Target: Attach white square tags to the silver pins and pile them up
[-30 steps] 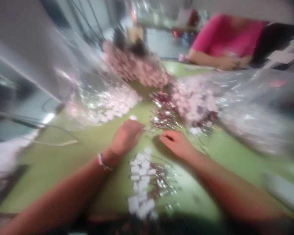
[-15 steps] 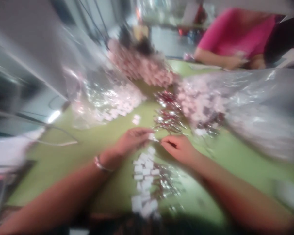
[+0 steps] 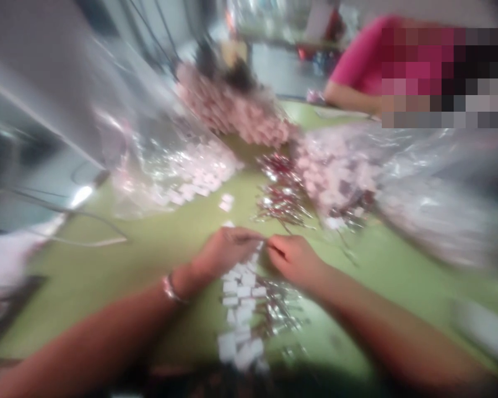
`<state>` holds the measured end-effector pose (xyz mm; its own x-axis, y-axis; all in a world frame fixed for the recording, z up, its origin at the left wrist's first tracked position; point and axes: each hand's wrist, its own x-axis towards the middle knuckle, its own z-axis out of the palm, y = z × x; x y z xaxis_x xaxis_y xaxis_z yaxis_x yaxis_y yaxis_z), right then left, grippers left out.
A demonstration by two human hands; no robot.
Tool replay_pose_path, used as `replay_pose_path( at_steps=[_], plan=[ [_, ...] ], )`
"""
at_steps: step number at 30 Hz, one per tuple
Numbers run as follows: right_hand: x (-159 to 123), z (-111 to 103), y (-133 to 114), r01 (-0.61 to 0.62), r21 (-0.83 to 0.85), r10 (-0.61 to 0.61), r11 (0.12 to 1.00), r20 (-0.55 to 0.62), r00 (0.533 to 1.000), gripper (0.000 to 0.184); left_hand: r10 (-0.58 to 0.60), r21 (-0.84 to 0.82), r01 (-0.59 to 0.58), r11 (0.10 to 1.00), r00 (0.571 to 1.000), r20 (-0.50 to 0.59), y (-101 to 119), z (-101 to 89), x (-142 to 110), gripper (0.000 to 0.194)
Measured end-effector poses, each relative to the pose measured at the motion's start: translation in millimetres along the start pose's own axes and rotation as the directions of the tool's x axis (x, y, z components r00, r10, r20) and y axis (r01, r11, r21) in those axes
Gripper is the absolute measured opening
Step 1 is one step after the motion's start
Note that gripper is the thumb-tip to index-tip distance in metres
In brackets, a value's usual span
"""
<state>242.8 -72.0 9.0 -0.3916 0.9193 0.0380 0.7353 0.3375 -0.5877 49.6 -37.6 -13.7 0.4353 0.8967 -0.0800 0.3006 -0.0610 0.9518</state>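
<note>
My left hand (image 3: 236,247) and my right hand (image 3: 289,255) meet fingertip to fingertip above the green table (image 3: 157,232). Both are pinched closed. Blur and fingers hide what lies between them; half a second ago a small white tag showed in the left fingertips, with a thin shiny piece running toward the right. Below the hands lies a column of white tags (image 3: 244,290), with thin shiny strands (image 3: 284,309) spreading out to their right. A white piece (image 3: 228,224) peeks out behind my left hand. Just beyond my hands is a heap of red and silver strands (image 3: 282,199).
A clear plastic bag (image 3: 136,171) with white pieces (image 3: 207,171) spilling out lies left. Pink pieces (image 3: 240,110) are heaped at the back. Pale pink pieces (image 3: 336,160) and a large plastic bag (image 3: 440,193) lie right. Across the table sits a person in a pink top (image 3: 365,61).
My hands have come together, closing the small gap between their fingertips. The white tag at the left fingertips no longer shows there. The view has shifted slightly.
</note>
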Motion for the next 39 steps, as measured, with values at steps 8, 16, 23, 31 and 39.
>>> replay_pose_path(
  at_steps=[8, 16, 23, 31, 39],
  plan=[
    [13.7, -31.1, 30.3, -0.11, -0.178, 0.083, 0.978, -0.151, 0.985, 0.03, 0.281, 0.259, -0.304, 0.917, 0.952, 0.124, 4.3, 6.8, -3.5, 0.019],
    [17.4, -17.7, 45.0, -0.183, -0.452, 0.098, 0.873, -0.205, 0.974, 0.025, 0.366, 0.377, -0.382, 0.844, 0.923, 0.119, 7.0, -8.3, -7.5, 0.024],
    [20.4, -12.9, 48.9, -0.155, -0.534, 0.043, 0.831, -0.217, 0.975, 0.024, 0.079, 0.71, 0.087, 0.699, 0.977, -0.198, 4.0, -46.5, 12.9, 0.031],
    [22.2, -11.0, 51.5, -0.168, -0.535, 0.02, 0.828, -0.271, 0.962, 0.023, 0.068, 0.721, 0.024, 0.692, 0.993, -0.098, -4.8, -39.7, 13.4, 0.022],
    [26.2, -13.6, 48.4, -0.198, -0.517, 0.088, 0.833, -0.229, 0.97, 0.02, 0.154, 0.642, -0.063, 0.764, 0.984, -0.087, -13.1, -39.8, 14.4, 0.028]
  ],
)
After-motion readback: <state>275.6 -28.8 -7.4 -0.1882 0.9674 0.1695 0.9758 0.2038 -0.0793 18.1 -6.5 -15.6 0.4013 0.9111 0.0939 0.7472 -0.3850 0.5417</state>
